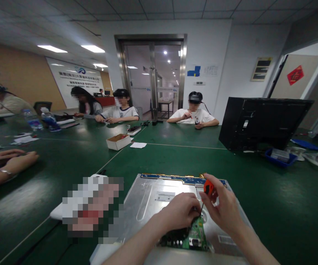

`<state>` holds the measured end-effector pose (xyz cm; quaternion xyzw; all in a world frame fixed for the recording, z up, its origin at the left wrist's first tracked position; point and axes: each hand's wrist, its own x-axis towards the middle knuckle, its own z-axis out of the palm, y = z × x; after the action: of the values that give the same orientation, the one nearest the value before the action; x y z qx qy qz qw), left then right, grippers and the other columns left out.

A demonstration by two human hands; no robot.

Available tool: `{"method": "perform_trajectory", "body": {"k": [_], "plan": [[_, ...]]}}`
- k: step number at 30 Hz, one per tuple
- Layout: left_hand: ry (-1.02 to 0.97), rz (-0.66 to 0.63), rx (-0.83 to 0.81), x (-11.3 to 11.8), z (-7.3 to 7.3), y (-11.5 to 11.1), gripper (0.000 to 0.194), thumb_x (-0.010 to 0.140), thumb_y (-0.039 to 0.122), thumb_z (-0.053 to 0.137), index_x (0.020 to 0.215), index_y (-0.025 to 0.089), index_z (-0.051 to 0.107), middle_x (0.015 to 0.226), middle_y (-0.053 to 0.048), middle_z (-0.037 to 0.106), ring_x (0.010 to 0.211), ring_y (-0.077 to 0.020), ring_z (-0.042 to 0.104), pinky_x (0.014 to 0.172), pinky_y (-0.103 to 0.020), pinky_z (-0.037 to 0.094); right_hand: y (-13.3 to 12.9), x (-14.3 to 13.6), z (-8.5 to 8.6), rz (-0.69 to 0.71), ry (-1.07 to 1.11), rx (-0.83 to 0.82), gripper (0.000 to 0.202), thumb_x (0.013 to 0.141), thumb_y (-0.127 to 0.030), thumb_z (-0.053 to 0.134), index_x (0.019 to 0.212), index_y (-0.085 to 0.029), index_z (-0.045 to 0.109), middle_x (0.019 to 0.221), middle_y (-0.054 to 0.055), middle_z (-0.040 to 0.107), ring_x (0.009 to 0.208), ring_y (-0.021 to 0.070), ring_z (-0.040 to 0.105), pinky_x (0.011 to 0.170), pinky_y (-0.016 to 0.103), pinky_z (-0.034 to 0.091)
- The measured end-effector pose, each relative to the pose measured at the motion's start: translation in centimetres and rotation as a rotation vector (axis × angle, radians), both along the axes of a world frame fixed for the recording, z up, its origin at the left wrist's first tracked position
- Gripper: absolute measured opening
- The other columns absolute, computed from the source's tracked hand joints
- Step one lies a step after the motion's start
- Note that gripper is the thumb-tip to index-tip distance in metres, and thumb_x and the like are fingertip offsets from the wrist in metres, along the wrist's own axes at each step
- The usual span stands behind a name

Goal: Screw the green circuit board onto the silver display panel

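A screwdriver with an orange and black handle (208,187) is held in my right hand (226,208), its thin shaft pointing down. The tip meets the upper edge of a green circuit board (197,232). My left hand (179,209) is closed, its fingers curled together close to the screwdriver's tip. Whatever those fingers pinch is hidden. The board lies on a silver metal panel (144,198), which looks like the back of a display. Along the panel's far edge runs a narrow blue circuit strip (170,179). My left forearm covers part of the board.
A black monitor (261,125) stands at the right, beside a blue tray (280,157). A small white box (118,141) sits farther off on the green table (175,158). Left of the panel lies a white object (58,212), partly blurred out. Several people work around the table.
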<state>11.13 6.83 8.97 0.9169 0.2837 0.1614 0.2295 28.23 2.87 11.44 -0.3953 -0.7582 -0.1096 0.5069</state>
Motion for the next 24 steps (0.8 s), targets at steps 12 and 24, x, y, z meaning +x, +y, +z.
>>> {"method": "perform_trajectory", "body": {"k": [12, 24], "plan": [[0.018, 0.014, 0.031, 0.0, 0.24, -0.08, 0.016, 0.079, 0.006, 0.061, 0.082, 0.018, 0.072, 0.091, -0.005, 0.071, 0.084, -0.0194, 0.064, 0.074, -0.027, 0.048, 0.24, -0.09, -0.46, -0.013, 0.042, 0.009, 0.033, 0.1, -0.025, 0.048, 0.133, -0.02, 0.047, 0.065, -0.005, 0.059, 0.045, 0.0111, 0.054, 0.043, 0.02, 0.042], [-0.002, -0.004, 0.015, -0.05, 0.04, -0.08, 0.023, 0.08, 0.007, 0.06, 0.094, 0.02, 0.073, 0.098, -0.006, 0.072, 0.091, -0.0206, 0.065, 0.083, -0.03, 0.05, 0.1, 0.1, -0.31, -0.002, 0.003, -0.011, 0.035, 0.101, -0.026, 0.046, 0.135, -0.021, 0.045, 0.068, -0.004, 0.059, 0.047, 0.0113, 0.055, 0.044, 0.021, 0.043]]}}
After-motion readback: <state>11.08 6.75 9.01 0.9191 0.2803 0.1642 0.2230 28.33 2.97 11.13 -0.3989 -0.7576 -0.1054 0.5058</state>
